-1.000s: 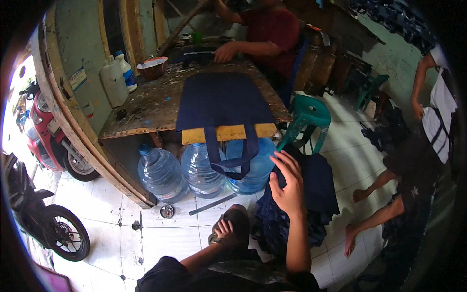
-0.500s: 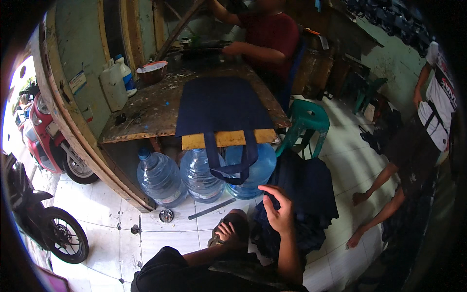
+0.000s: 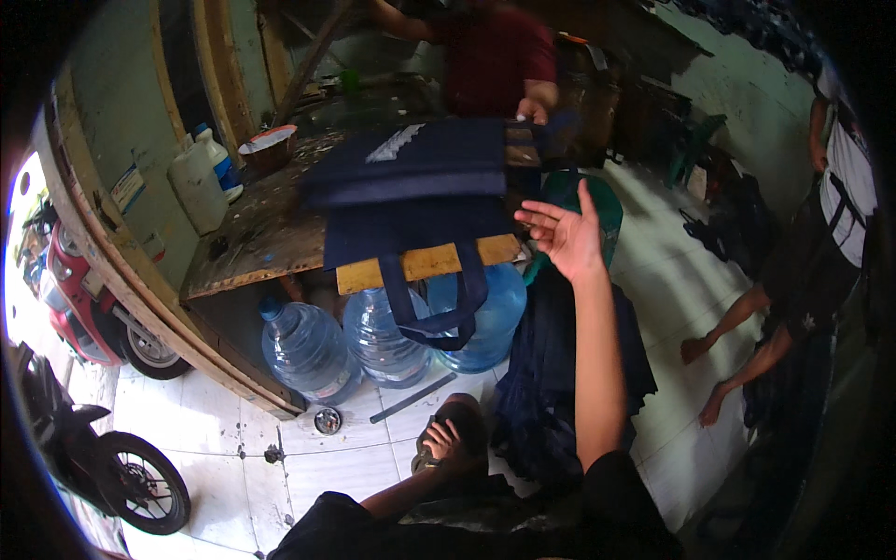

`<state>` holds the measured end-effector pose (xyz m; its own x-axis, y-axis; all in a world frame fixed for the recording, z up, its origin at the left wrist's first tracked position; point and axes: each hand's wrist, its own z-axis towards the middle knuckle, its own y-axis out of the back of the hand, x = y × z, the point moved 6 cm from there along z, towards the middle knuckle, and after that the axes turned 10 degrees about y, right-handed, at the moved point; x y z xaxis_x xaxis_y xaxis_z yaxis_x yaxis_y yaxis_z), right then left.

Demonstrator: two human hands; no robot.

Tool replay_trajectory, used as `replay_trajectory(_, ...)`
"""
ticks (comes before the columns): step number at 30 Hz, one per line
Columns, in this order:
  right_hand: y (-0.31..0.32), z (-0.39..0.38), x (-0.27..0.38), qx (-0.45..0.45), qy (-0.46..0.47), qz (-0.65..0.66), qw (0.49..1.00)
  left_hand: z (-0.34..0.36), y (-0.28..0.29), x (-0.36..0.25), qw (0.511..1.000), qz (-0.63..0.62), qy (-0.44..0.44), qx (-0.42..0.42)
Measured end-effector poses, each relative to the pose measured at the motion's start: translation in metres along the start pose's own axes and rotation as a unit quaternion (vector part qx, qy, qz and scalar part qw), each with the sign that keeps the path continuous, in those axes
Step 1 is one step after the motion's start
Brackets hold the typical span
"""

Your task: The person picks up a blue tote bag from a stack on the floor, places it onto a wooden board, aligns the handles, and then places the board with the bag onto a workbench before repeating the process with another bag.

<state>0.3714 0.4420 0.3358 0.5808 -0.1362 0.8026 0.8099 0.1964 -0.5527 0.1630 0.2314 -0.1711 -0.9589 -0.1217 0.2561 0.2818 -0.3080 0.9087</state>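
Observation:
My right hand [image 3: 566, 241] is raised at the table's front right corner, open and holding nothing, fingers apart. It is near the right ends of two navy fabric bags. The lower bag [image 3: 411, 231] lies on the table with its handles hanging over the front edge. Across its back part lies another navy bag [image 3: 448, 154] with a pale printed patch. A co-worker's hand [image 3: 534, 105] is at that bag's far right end. My left hand [image 3: 441, 439] rests on my knee, fingers spread, with nothing in it.
Blue water jugs [image 3: 303, 350] stand under the worn wooden table [image 3: 233, 257]. A heap of navy fabric [image 3: 532, 383] lies beside my right forearm, near a green stool [image 3: 602, 210]. An ashtray [image 3: 328, 421] and a dark strip [image 3: 411, 399] lie on the tiles. Another person [image 3: 793, 271] is at right.
A second navy bag now lies over the first. The co-worker's arm has moved to the right. My right hand has risen and reached forward, its fingers spreading. My left hand stays on the knee.

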Motion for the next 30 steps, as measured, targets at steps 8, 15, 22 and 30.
replay_trajectory(8,0.077,-0.014,-0.014,-0.016,0.005,-0.049,0.999,0.010,0.045,-0.014,0.975,-0.102,-0.007,0.198)
replay_trajectory(15,0.096,-0.215,-0.018,-0.119,0.097,0.003,0.988,-0.001,-0.018,0.005,0.996,-0.022,-0.033,0.082)
replay_trajectory(22,0.155,-0.429,0.021,-0.385,0.284,-0.349,0.806,0.085,0.051,-0.022,0.757,-0.289,-0.408,0.420)
replay_trajectory(30,0.177,-0.511,0.083,-0.401,0.316,-0.739,0.439,0.184,0.303,-0.126,0.719,-0.590,-0.343,0.133)
